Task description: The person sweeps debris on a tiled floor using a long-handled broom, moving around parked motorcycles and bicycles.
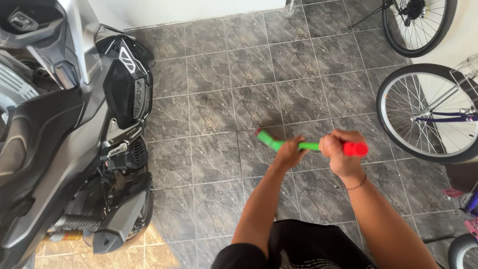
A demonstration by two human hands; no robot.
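Fingers of right hand (pixel 340 152): clamped round the green tool (pixel 289 144) near its red end cap. Left hand (pixel 290 151): fingers closed on the shaft. Tool held level above the tiled floor (pixel 224 114), right of the scooter (pixel 74 139). Step judged: gripping, positioning; next needs a steady two-handed hold.

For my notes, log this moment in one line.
left hand: grips green stick | right hand: grips its red end | above tiled floor
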